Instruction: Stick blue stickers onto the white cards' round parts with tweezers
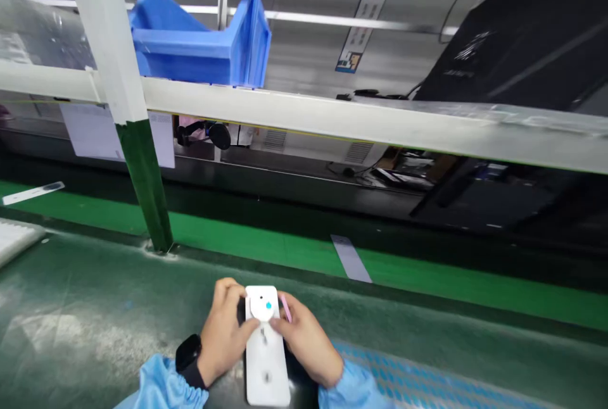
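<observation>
A white oblong plate (267,364) lies on the dark green bench, with a round white disc (261,305) bearing a small blue dot at its far end. My left hand (225,327) grips the plate's left edge, its thumb on the disc's lower rim. On the right side, my right hand (306,336) has its thumb near the disc and holds a thin pink stick (285,308) between its fingers.
Beyond the bench (95,295) runs a green belt (285,247) carrying a pale strip (350,258). A post (142,175) stands at the left, and a blue bin (190,54) sits on the rail above. Sheets with blue ovals (403,374) lie at the lower right.
</observation>
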`<state>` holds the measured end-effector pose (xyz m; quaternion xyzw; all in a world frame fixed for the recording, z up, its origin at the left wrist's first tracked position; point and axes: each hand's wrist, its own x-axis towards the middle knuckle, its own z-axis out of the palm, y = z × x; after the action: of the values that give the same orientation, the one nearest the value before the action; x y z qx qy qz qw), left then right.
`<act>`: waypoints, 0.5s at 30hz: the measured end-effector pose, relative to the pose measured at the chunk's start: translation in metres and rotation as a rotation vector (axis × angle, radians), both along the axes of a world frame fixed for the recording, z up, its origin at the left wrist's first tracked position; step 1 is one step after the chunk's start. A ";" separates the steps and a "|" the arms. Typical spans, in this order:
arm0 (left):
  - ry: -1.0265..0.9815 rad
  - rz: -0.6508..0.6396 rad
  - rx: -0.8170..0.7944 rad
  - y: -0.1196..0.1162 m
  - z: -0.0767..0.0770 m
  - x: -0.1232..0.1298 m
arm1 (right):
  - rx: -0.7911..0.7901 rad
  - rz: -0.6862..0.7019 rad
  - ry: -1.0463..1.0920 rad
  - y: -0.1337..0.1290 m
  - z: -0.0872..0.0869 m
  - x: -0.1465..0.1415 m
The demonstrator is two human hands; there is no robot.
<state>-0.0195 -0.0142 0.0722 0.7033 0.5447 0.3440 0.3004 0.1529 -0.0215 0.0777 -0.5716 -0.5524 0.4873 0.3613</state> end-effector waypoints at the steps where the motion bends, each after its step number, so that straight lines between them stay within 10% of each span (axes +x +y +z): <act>1: -0.051 0.082 0.065 0.005 -0.002 -0.005 | -0.007 -0.054 0.007 0.016 0.006 -0.002; 9: -0.081 0.208 0.149 0.031 -0.021 -0.018 | 0.052 -0.341 -0.206 0.157 0.049 -0.012; 15: 0.031 0.130 0.083 0.028 -0.024 -0.006 | 0.062 -0.472 -0.552 0.159 0.044 0.043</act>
<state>-0.0260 0.0134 0.0483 0.6834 0.5792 0.3742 0.2396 0.1959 0.1379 0.1217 -0.7822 -0.4966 0.2007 0.3182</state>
